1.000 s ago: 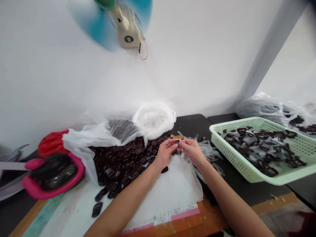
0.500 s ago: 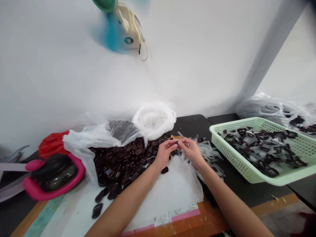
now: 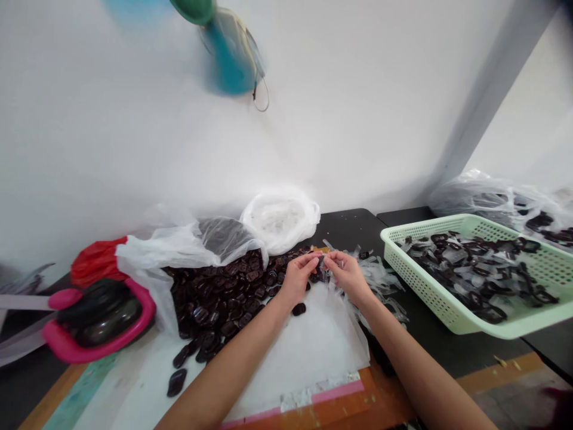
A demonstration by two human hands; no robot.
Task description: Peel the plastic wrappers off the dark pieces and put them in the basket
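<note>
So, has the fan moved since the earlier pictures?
Yes: the fan has swung rightward in view against the white wall, its blue blades now covering the cream housing that stood clear earlier.

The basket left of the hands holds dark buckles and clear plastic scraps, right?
Wrong side: the basket stands to the right of the right hand, not the left, as the head view shows. It does hold the dark buckles and clear plastic scraps.
</note>
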